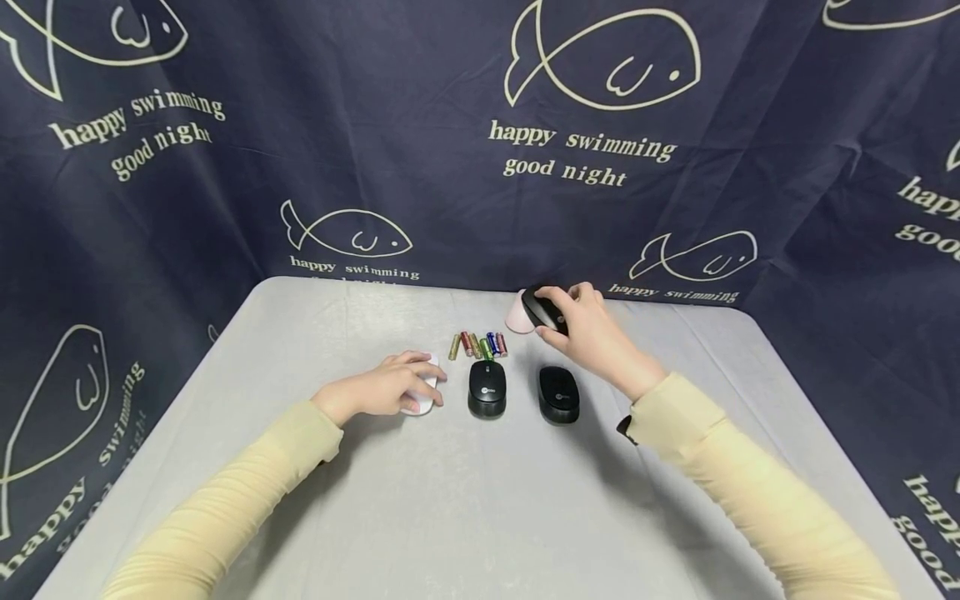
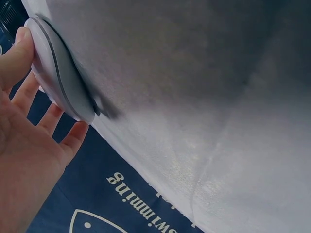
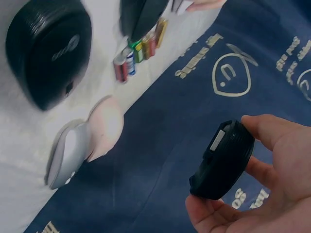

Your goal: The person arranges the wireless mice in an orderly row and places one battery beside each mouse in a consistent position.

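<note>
Toward the back of the table my right hand [image 1: 592,333] holds a black computer mouse [image 1: 545,312] between thumb and fingers. The right wrist view shows this black mouse [image 3: 224,162] tipped on edge, a pale strip on its side. Just left of it in the head view is a pink mouse [image 1: 517,315], partly covered. My left hand [image 1: 390,385] grips a white mouse [image 1: 424,395] by its sides, thumb at one edge and fingertips at the other. In the left wrist view the white mouse [image 2: 60,73] shows a dark seam along its side.
Two black mice [image 1: 487,392] lie between the hands, a gap separating them. Behind the left one several coloured batteries [image 1: 476,345] sit in a row. A silvery mouse [image 3: 73,155] beside the pink one shows only in the right wrist view. A dark blue fish-print curtain [image 1: 465,217] surrounds the table.
</note>
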Action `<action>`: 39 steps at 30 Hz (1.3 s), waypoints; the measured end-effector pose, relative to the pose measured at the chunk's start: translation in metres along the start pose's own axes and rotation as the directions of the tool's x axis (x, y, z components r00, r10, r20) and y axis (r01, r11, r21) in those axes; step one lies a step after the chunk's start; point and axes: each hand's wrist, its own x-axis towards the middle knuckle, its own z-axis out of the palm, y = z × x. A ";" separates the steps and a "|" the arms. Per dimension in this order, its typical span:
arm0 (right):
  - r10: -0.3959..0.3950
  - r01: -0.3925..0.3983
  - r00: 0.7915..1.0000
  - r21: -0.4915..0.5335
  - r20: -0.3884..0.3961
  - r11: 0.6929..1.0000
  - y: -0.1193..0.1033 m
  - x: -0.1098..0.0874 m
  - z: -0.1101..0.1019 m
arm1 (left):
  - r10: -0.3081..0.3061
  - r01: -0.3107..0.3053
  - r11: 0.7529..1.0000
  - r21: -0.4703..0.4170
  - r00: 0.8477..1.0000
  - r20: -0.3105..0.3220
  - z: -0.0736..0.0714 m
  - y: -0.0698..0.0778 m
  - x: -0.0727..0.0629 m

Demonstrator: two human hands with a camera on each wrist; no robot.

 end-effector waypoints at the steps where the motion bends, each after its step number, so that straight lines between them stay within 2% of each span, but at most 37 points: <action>1: -0.009 0.009 1.000 0.003 -0.001 1.000 -0.003 -0.001 0.001 | 0.001 -0.001 1.000 -0.001 1.000 0.000 0.000 0.000 0.000; 5: -0.058 0.058 0.998 0.019 -0.024 0.998 -0.012 -0.006 0.005 | -0.001 0.001 1.000 -0.003 1.000 0.001 0.000 0.001 -0.001; 17: -0.136 0.137 0.990 0.042 -0.027 0.990 -0.047 -0.022 0.018 | 0.007 -0.007 1.000 -0.008 1.000 -0.003 0.001 -0.003 -0.001; 23: -0.177 0.176 0.984 0.095 -0.001 0.980 -0.064 -0.029 0.029 | -0.011 0.011 1.000 -0.028 1.000 0.002 0.000 -0.003 -0.003; 30: -0.207 0.204 0.978 0.088 0.026 0.975 -0.076 -0.037 0.045 | -0.007 0.007 1.000 -0.030 1.000 0.005 -0.001 -0.004 -0.003; 39: -0.303 0.293 0.951 0.142 0.056 0.945 -0.090 -0.047 0.061 | -0.069 0.071 0.996 -0.046 0.997 0.038 0.000 -0.008 0.000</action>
